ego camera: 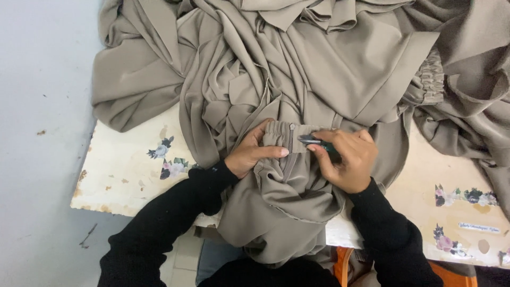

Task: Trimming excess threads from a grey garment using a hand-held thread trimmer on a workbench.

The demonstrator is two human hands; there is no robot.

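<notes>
A large taupe garment [297,64] lies heaped over a low table. Its gathered elastic cuff [289,133] with a short zipper is pulled toward me at the table's front. My left hand [251,151] pinches the cuff's left side, thumb stretched across the fabric toward the zipper. My right hand [345,159] holds a small dark green thread snip [316,142], its metal tip pointing left at the cuff beside the zipper. Both arms wear black sleeves.
The cream table [125,175] has flower stickers and chipped edges; its left edge borders a pale grey floor [37,133]. Another gathered cuff [430,79] lies at the upper right. Something orange [345,266] shows under the table near my right arm.
</notes>
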